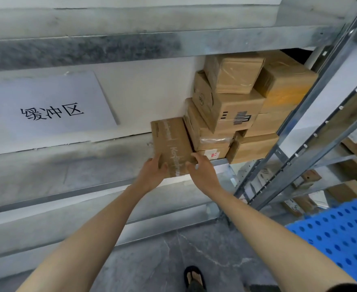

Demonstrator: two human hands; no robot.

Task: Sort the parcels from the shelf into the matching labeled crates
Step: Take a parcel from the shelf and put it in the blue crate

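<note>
Leftmost, well left of the parcel stack [236, 110], one white sign [45, 110] with black characters lay flat. Just left of the stack, touching its lowest box, one brown printed parcel [170, 142] sat at the front edge of the shelf [223, 165]. The left hand [152, 172] curled round its near left corner and the right hand [203, 171] round its near right corner. Below and right of the stack was one blue perforated panel [341, 234].

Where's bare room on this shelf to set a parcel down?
Free: white shelf board between the sign and the held parcel, which left hand and right hand grip. Crowded: right end, where the parcel stack fills up to the upright.
</note>
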